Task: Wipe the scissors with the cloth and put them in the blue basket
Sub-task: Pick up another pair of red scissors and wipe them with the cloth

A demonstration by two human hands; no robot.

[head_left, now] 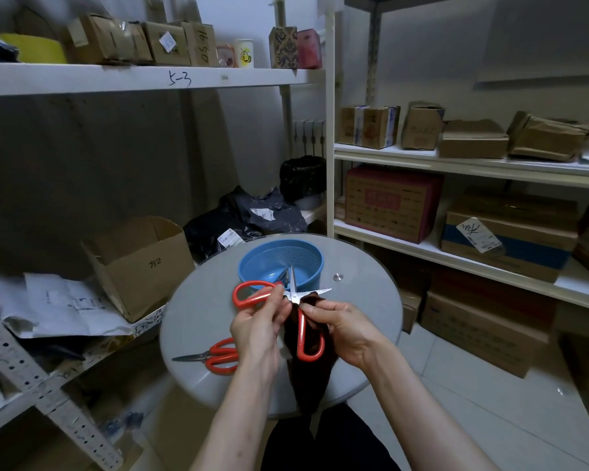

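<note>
Shelving (82,79) packed with cardboard boxes lines the wall on the left, and a second rack (456,161) stands to the right, so the round glass bench (198,317) sits in a tight corner with bare tiled floor only on its right. An open carton (140,263) on the low left shelf is just beside the bench's left rim. The blue basket (279,263) stands at the far side of the bench top, near the back edge. A dark cloth (312,382) hangs from the right hand (344,328) down past the bench's near rim. The scissors (293,295) are held above the middle of the bench, just in front of the basket and spread wide in a cross. One blade points away over the basket's near rim, the other out to the right, one red loop sticks out to the left and the other points back toward the person. A second pair of red-handled scissors (207,357) lies flat and closed near the left front rim, tips pointing left, apart from both hands. The left hand (255,324) has its fingers (276,295) curled, pinching the left handle close to the pivot. The right hand's fingers (312,309) are bent round the cloth and pinch it against the metal by the pivot.
</note>
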